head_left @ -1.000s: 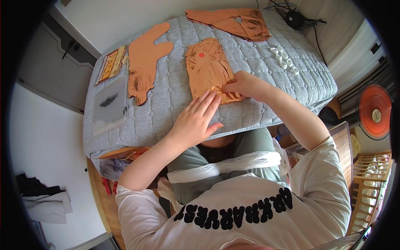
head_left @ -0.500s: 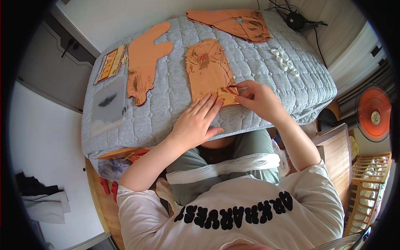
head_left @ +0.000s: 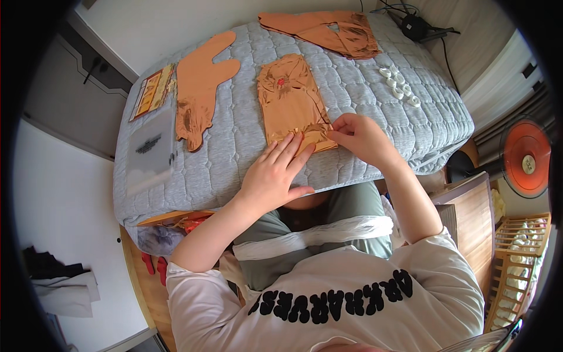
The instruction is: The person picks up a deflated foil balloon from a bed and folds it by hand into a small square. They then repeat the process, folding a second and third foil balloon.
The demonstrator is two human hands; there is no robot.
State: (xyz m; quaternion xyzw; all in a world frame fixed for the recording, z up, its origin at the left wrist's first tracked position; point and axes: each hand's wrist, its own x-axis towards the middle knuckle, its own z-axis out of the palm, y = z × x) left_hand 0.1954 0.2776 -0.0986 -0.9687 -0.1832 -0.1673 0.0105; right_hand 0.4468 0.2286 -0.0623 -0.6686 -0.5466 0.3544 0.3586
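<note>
On the bed (head_left: 234, 135), your left hand (head_left: 272, 173) flattens the foil (head_left: 290, 100) while your right hand (head_left: 358, 135) pinches its edge; next, crease carefully.

Shiny copper-orange foil balloon, flat and deflated (head_left: 291, 101), lying lengthwise on the grey quilted bed cover (head_left: 234, 146), small red spot showing near its far end, near edge crinkling, creased corner lifting slightly

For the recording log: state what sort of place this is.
Probably a room in a home, used for craft work. A grey quilted pad covers the table where both hands press an orange foil piece; an orange fan and a wooden rack stand nearby.
</note>
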